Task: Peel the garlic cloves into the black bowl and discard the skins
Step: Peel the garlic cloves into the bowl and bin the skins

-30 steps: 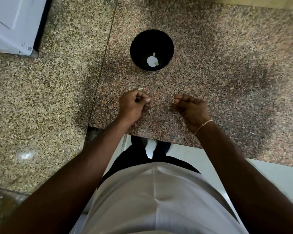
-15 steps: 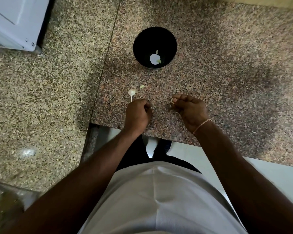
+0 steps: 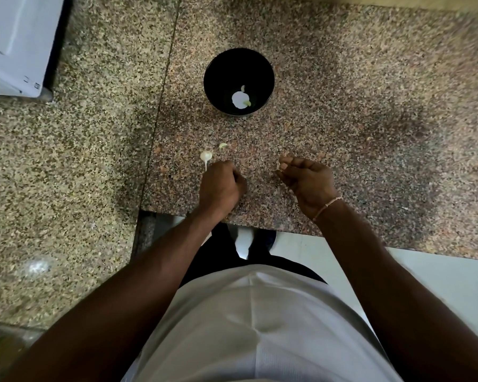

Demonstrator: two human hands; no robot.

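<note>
With the bowl (image 3: 239,81) ahead holding one peeled clove (image 3: 239,99), your left hand (image 3: 221,186) is fisted on the surface beside a garlic piece (image 3: 206,155), your right hand (image 3: 307,179) pinches a scrap (image 3: 279,166), likely skin; next, discard it.

Your black bowl (image 3: 238,81) stands upright on the speckled tabletop (image 3: 342,86), round and dark inside. At its bottom lies one white peeled clove (image 3: 239,100) with a small green tip, and a pale sliver just above it. Nearer to you, a small white garlic piece with a thin stem (image 3: 206,157) rests on the tabletop, its stem pointing toward you. Just beside it, up and to the right, lies a tiny pale curved scrap of skin (image 3: 223,145). Both sit well apart from the bowl.
</note>
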